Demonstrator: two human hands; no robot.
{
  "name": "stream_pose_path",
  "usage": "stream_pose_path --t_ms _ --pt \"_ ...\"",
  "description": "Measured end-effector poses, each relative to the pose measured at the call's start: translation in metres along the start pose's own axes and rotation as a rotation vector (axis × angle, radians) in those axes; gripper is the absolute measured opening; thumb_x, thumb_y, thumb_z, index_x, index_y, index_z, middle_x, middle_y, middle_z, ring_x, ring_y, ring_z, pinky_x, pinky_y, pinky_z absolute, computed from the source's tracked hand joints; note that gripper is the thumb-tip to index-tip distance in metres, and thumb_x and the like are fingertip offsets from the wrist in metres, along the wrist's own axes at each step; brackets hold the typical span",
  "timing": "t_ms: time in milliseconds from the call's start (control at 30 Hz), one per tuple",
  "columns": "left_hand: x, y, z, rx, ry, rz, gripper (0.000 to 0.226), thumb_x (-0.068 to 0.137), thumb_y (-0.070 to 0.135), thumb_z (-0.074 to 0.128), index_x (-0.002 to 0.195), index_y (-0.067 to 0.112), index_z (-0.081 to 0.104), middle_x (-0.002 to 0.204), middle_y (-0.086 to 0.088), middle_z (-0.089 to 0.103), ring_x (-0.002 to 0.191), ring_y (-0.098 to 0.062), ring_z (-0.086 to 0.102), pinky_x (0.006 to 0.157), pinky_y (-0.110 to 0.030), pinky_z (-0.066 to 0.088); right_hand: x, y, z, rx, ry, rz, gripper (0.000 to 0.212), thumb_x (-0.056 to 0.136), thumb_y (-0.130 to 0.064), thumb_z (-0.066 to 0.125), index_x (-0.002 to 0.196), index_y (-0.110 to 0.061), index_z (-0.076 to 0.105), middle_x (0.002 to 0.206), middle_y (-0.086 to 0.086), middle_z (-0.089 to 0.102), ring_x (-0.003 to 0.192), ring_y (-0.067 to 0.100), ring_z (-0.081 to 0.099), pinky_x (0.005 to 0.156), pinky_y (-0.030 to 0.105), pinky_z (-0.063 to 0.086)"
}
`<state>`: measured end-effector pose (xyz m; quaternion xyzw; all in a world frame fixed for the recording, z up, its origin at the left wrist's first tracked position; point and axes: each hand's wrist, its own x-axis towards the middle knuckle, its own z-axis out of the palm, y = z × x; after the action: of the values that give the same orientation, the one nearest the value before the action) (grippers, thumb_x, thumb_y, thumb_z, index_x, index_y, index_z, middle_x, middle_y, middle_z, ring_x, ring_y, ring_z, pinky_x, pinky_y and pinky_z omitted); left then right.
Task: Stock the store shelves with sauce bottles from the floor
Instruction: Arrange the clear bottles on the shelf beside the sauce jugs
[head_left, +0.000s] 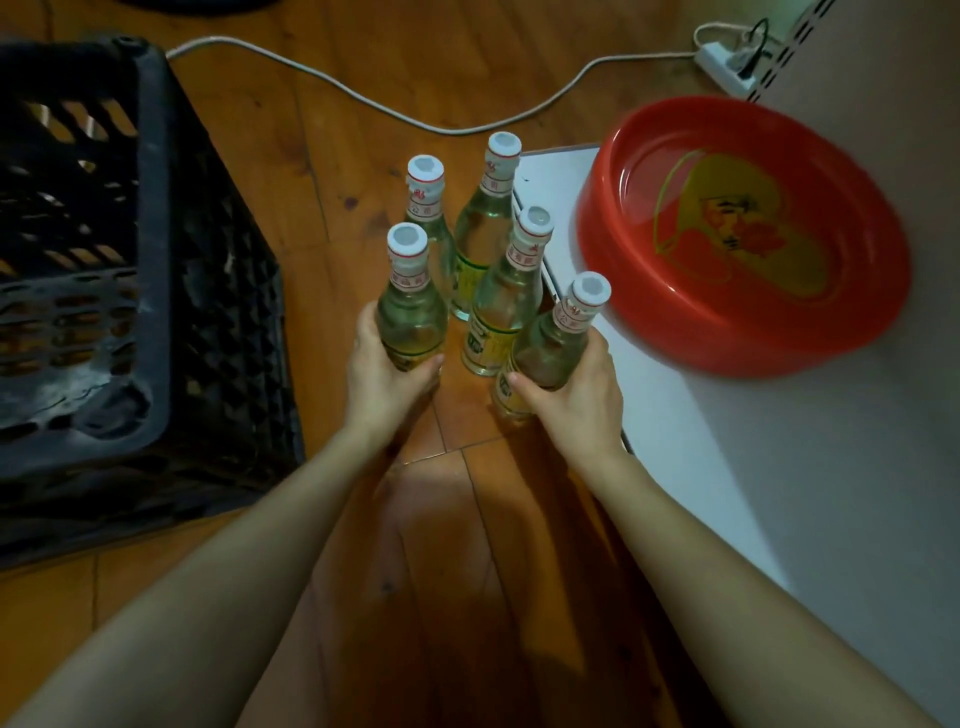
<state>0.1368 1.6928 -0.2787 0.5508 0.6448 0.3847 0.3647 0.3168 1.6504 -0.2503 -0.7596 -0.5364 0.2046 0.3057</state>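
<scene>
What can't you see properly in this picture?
Head view:
- Inside the black crate: too dark, and the left edge cuts it off.
- Left bottle label: the left hand partly covers it.
- Right bottle label: the right hand partly covers it.
- Drawing in the red basin: blurred.

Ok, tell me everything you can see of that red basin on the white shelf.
The red round plastic basin is glossy and shallow, with a broad rolled rim and sloping wall. A yellow printed figure with a red flower covers its inside bottom; nothing lies in it. It sits upright on the white shelf board, right of the clear glass bottles on the wooden floor. Only the board appears to touch it.
</scene>
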Motion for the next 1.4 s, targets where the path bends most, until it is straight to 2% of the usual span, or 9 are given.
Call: stream_pose_path --t_ms 167,300,433,500,767,967,1133,1267,1400 --pt "-0.019 0.004 -0.008 0.008 -0.04 -0.031 0.08 0.066 0.018 0.082 0.131 0.011 0.037 0.12 0.0 0.053 0.111 -0.013 0.05 0.088 -0.022 0.039 -0.013 -0.007 -0.003 0.072 -0.009 0.025 0.073 0.064 -0.03 0.08 0.125 -0.013 0.044 0.121 0.003 0.055 0.113 0.023 0.05 0.094 0.035 0.042" --pt "-0.057 0.027 -0.031 0.013 -0.091 -0.034 0.082 0.061 0.021 0.084 0.129 0.01 0.04 0.122 -0.006 0.055 0.112 -0.02 0.054 0.091 -0.03 0.045 -0.041 -0.029 -0.029 0.182 -0.056 0.072 0.068 0.065 -0.017 0.081 0.123 -0.015 0.046 0.111 -0.008 0.05 0.103 0.006 0.048 0.086 0.005 0.036" --pt "-0.096 0.087 -0.077 -0.017 -0.15 -0.044 0.076 0.063 0.016 0.083 0.127 0.015 0.042 0.115 0.006 0.053 0.109 -0.013 0.054 0.087 -0.022 0.043 -0.072 -0.073 -0.08 0.201 -0.078 0.133 0.071 0.064 -0.022 0.082 0.125 -0.016 0.046 0.117 -0.001 0.053 0.113 0.017 0.05 0.098 0.03 0.043" --pt "-0.113 0.124 -0.105 -0.012 -0.155 -0.054 0.076 0.063 0.017 0.084 0.127 0.017 0.042 0.113 0.011 0.052 0.107 -0.009 0.052 0.085 -0.019 0.042 -0.083 -0.104 -0.112 0.207 -0.107 0.145 0.07 0.064 -0.021 0.082 0.125 -0.017 0.046 0.115 -0.002 0.052 0.113 0.018 0.05 0.098 0.032 0.042" --pt "-0.142 0.308 -0.236 0.024 -0.129 -0.08 0.077 0.064 0.023 0.083 0.129 0.021 0.043 0.112 0.015 0.051 0.112 -0.014 0.054 0.092 -0.035 0.047 -0.101 -0.263 -0.246 0.253 -0.17 0.127 0.072 0.058 -0.035 0.078 0.121 -0.028 0.046 0.118 0.001 0.055 0.112 0.018 0.053 0.096 0.047 0.046" --pt "-0.139 0.451 -0.338 0.039 -0.09 0.017 0.075 0.056 0.033 0.082 0.102 0.068 0.034 0.1 0.033 0.052 0.102 -0.004 0.056 0.083 -0.024 0.047 -0.096 -0.39 -0.36 0.294 -0.177 0.043 0.069 0.059 -0.033 0.081 0.12 -0.026 0.05 0.119 -0.002 0.058 0.112 0.015 0.055 0.096 0.043 0.048" --pt "-0.128 0.566 -0.412 -0.003 -0.096 0.091 0.072 0.056 0.038 0.082 0.113 0.05 0.04 0.1 0.027 0.056 0.1 -0.002 0.056 0.085 -0.023 0.046 -0.095 -0.497 -0.468 0.326 -0.124 -0.037 0.054 0.062 -0.014 0.084 0.094 -0.042 0.05 0.099 -0.018 0.06 0.091 -0.011 0.057 0.076 0.004 0.045" --pt "-0.121 0.643 -0.451 0.004 -0.097 0.226 0.075 0.058 0.029 0.084 0.11 0.05 0.035 0.094 0.037 0.048 0.092 0.007 0.05 0.077 -0.01 0.038 -0.096 -0.553 -0.535 0.391 -0.056 -0.074 0.059 0.061 -0.01 0.084 0.1 -0.038 0.05 0.099 -0.022 0.06 0.086 -0.015 0.058 0.072 0.006 0.047" --pt "-0.109 0.709 -0.468 0.008 -0.148 0.34 0.078 0.058 0.031 0.084 0.125 0.033 0.043 0.102 0.026 0.052 0.1 -0.002 0.053 0.086 -0.023 0.043 -0.092 -0.588 -0.587 0.408 0.026 -0.108 0.057 0.061 -0.012 0.084 0.097 -0.04 0.05 0.093 -0.026 0.06 0.086 -0.018 0.058 0.072 0.009 0.05"
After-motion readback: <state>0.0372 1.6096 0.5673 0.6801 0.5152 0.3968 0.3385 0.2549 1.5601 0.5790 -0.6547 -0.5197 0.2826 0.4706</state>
